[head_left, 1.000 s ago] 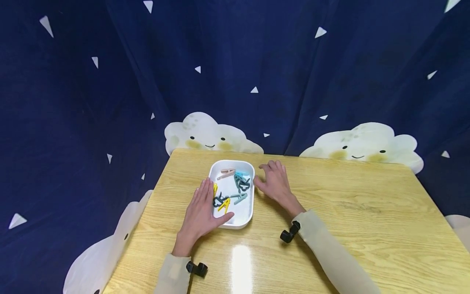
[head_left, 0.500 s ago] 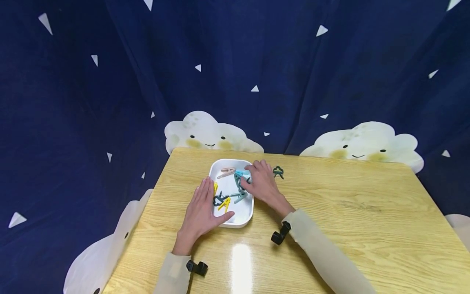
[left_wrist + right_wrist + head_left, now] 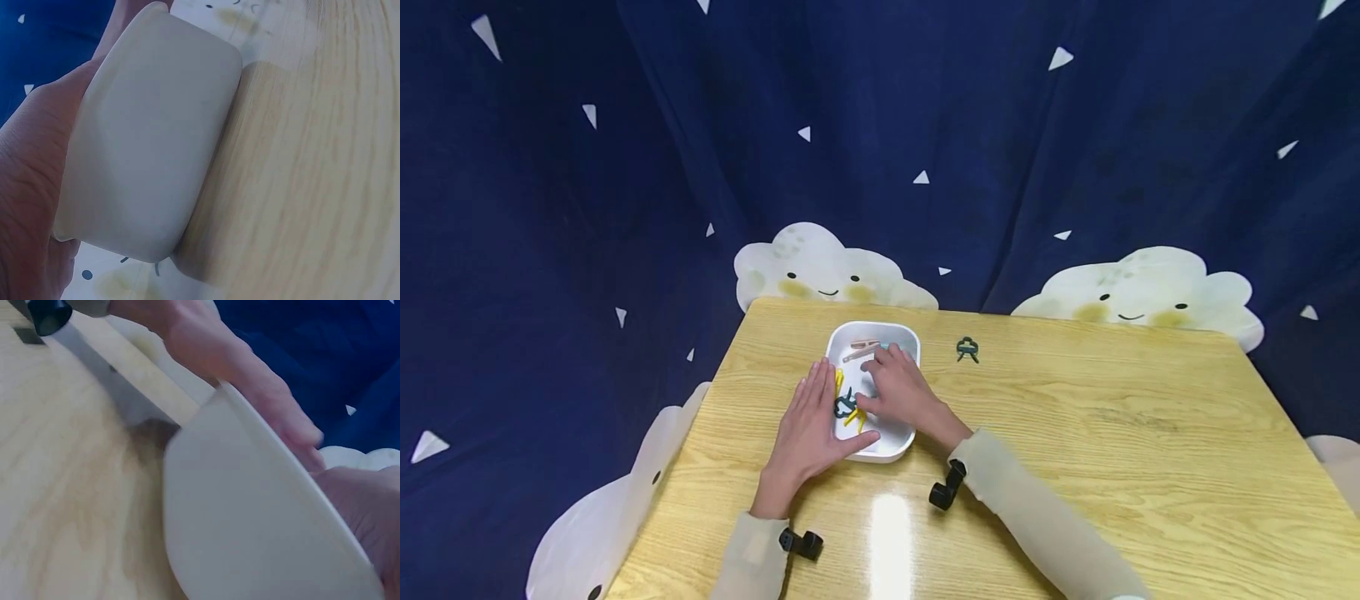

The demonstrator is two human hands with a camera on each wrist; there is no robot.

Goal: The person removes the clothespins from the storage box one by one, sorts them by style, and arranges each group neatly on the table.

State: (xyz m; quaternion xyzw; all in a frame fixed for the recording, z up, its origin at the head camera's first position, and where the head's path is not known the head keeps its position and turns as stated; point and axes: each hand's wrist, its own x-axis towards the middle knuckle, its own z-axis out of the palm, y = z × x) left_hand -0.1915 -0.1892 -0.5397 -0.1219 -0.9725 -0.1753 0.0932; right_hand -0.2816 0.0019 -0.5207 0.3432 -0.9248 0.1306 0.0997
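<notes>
Now right hand point(image 3: 904, 393) further into white tray point(image 3: 886, 455), left hand point(image 3: 808, 427) unmoved

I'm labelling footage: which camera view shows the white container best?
The head view: it looks down into the white container, showing clips inside, though the left hand and right hand cover parts. The left wrist and right wrist views show mainly its outer wall, not the inside.

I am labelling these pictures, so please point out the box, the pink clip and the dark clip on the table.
Box point(image 3: 150, 131), left wrist view: outer wall.
Pink clip point(image 3: 861, 354), head view: lower arm.
Lone dark clip point(image 3: 967, 350), head view: middle of body.
</notes>
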